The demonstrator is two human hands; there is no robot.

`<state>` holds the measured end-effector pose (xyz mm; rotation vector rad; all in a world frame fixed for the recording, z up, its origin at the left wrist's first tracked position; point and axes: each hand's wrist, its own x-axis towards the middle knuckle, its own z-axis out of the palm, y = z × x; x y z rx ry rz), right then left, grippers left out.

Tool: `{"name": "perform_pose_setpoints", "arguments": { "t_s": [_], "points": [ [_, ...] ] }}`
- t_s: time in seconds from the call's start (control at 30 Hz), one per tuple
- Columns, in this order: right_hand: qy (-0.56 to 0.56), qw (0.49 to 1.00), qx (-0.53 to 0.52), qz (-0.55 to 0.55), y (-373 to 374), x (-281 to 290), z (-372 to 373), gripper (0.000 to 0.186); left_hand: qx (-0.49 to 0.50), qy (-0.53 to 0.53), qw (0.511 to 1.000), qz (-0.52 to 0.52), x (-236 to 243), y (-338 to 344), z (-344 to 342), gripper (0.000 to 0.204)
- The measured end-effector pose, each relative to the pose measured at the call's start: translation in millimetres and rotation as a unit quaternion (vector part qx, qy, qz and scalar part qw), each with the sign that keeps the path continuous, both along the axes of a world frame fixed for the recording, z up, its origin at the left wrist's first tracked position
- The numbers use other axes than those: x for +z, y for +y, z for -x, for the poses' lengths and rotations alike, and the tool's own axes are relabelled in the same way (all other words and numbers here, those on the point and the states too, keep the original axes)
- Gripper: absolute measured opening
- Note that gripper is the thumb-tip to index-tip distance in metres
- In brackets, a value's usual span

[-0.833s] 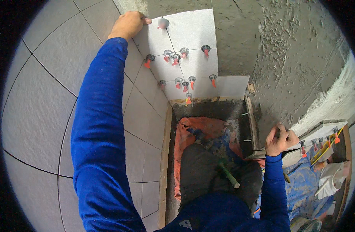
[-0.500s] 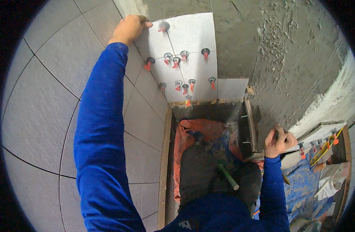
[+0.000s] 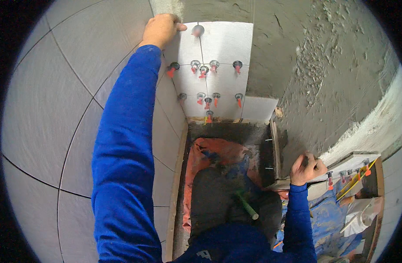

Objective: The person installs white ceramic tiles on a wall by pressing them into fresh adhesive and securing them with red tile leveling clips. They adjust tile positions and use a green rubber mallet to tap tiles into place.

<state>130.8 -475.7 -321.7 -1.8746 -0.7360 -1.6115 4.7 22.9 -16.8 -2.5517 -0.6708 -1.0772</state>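
Observation:
My left hand (image 3: 160, 30) reaches up to the top left corner of a group of white wall tiles (image 3: 225, 41). Its thumb points right along the tile edge; the other fingers are curled, and whatever they hold is hidden. Close to that hand, a grey round cap (image 3: 198, 30) sits on the seam. Red-handled tile levelling clips (image 3: 203, 71) stand along the lower joints. My right hand (image 3: 307, 168) is closed beside the mortar-covered wall (image 3: 293, 131), fingers curled in; I cannot make out anything in them.
Large grey tiles (image 3: 47, 109) cover the left wall. Between my knees stands a green handle (image 3: 248, 207). A red sheet (image 3: 196, 164) lies below the white tiles. At right are a blue tarp (image 3: 332, 219), a yellow strip (image 3: 353, 184) and more red clips (image 3: 366, 167).
The whole view has shifted slightly, so the tiles at the top appear lower. My left hand stays at the tile corner and my right hand stays curled by the mortar.

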Motion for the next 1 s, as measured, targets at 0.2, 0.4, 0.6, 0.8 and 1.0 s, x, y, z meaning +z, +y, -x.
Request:
{"name": "perform_pose_setpoints", "arguments": {
  "t_s": [0.2, 0.4, 0.6, 0.8, 1.0],
  "points": [
    [0.015, 1.0, -0.001, 0.016, -2, -1, -1, 0.019, 0.027, -0.041, 0.998, 0.03, -6, -2, -3, 0.041],
    [-0.011, 1.0, -0.02, 0.018, -1, -4, -4, 0.025, 0.014, -0.082, 0.992, 0.094, -4, -13, 0, 0.043],
    [0.02, 0.999, -0.025, 0.02, -1, -6, 2, 0.032, 0.004, -0.14, 0.981, 0.135, -10, -19, -2, 0.043],
    [0.07, 0.997, 0.021, 0.011, -2, 4, 17, 0.028, 0.012, -0.147, 0.985, 0.091, -19, -19, -6, 0.037],
    [0.149, 0.985, 0.089, 0.019, -4, 36, 51, 0.02, -0.024, -0.169, 0.98, 0.105, -20, -17, -5, 0.036]
  ]
}}
